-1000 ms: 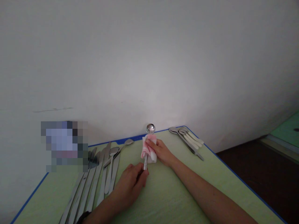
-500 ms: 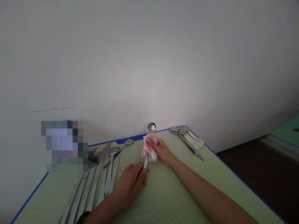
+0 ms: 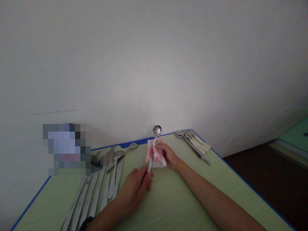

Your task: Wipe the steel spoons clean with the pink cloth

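My left hand [image 3: 139, 184] is closed round the lower end of a shiny metal spoon's handle. The spoon [image 3: 157, 130] points up and away from me, its round bowl at the top. Behind the handle lies a folded pink and white cloth [image 3: 157, 158]. My right hand [image 3: 167, 155] grips this cloth from the right, thumb towards the spoon's neck. Part of the handle shows in front of the cloth, and the right fingertips are partly hidden by the cloth.
On the left of the green table [image 3: 183, 195] lie several table knives [image 3: 96, 189] and a few spoons [image 3: 112, 183]. At the back right are white-handled forks [image 3: 198, 142] beside metal spoons [image 3: 192, 146]. A blurred, pixelated object [image 3: 66, 146] stands at the left edge, against the wall [image 3: 154, 64].
The cloth has opened from round the spoon's handle, so more of the handle shows. My right hand has shifted slightly right; my left hand stays in place.
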Demonstrator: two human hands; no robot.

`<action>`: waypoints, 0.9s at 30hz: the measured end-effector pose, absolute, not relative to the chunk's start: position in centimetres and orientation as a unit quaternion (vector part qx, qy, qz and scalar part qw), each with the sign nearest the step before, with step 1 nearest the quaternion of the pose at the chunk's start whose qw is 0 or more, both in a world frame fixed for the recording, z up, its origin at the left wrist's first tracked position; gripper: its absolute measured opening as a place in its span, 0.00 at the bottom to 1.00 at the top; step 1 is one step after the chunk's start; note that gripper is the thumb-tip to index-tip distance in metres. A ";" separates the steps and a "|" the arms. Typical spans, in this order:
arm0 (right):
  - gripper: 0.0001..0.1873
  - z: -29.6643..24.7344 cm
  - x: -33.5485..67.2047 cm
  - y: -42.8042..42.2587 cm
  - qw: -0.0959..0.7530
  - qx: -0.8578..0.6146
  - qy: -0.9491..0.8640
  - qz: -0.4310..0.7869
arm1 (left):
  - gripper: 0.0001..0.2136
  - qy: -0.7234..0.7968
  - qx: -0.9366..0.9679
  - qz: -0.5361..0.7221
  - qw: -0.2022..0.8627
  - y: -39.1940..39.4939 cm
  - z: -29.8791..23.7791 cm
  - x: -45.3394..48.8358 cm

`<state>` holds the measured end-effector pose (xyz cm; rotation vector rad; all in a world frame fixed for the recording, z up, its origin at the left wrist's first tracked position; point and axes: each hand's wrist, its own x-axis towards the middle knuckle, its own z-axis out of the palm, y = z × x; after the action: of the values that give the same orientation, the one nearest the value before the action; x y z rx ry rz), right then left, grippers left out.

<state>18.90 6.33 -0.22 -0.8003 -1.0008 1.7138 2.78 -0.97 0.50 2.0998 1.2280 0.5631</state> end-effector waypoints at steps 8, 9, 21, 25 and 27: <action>0.13 -0.7 19.3 6.6 0.446 -0.331 -0.452 0.698 | 0.15 0.484 0.764 0.248 0.347 -0.8 0.0 2.9; 0.13 -0.7 19.3 6.6 0.444 -0.327 -0.451 0.702 | 0.15 0.491 0.758 0.252 0.348 -0.7 0.0 2.9; 0.17 0.1 19.7 6.5 0.358 -0.360 -0.562 0.653 | 0.15 0.504 0.752 0.250 0.343 -0.6 -0.4 2.9; 0.18 0.2 19.7 6.4 0.337 -0.346 -0.584 0.652 | 0.15 0.504 0.752 0.253 0.342 -0.6 -0.2 2.9; 0.18 0.3 19.8 6.3 0.329 -0.339 -0.589 0.655 | 0.15 0.504 0.751 0.255 0.342 -0.6 0.0 3.0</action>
<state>19.76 6.35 0.26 -0.8878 -1.5409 1.7150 2.98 -0.64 -0.01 1.9522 1.3104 0.6624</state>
